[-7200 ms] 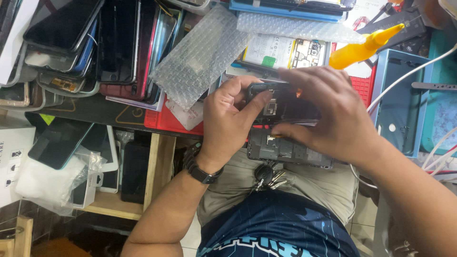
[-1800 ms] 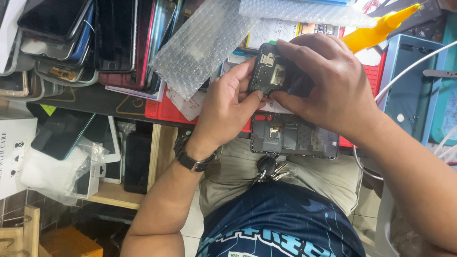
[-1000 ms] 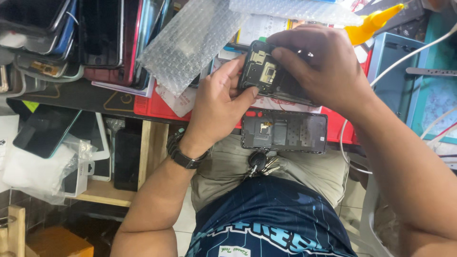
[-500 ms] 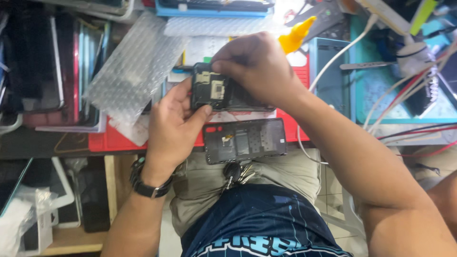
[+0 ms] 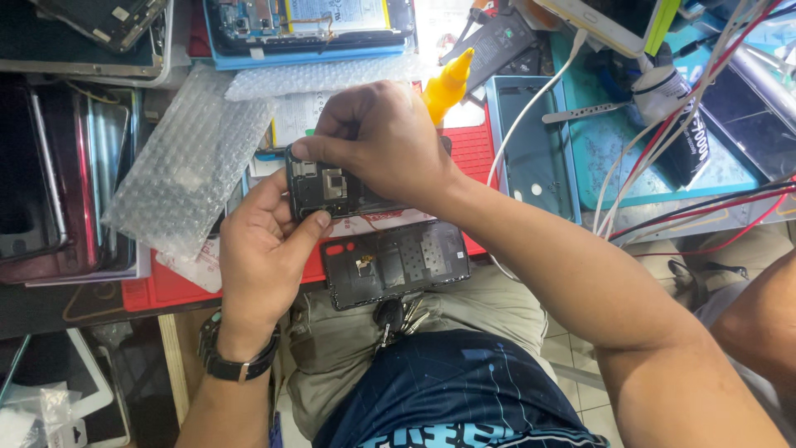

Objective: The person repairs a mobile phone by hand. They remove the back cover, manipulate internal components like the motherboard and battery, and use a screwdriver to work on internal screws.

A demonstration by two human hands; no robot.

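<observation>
Your left hand (image 5: 264, 249) cradles the opened phone (image 5: 332, 189) from below, steadying it while your right hand (image 5: 381, 141) pinches its upper edge above the tabletop (image 5: 166, 286).

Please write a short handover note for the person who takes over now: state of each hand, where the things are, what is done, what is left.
Left hand: cradles the opened phone from below.
Right hand: fingertips pinch the phone's upper edge.
Back cover: off, lying inside-up at the edge of the red mat, above the lap.
Yellow nozzle bottle: behind the right hand.
Done: cover removed.
Left: phone internals exposed, cover not refitted.
</observation>
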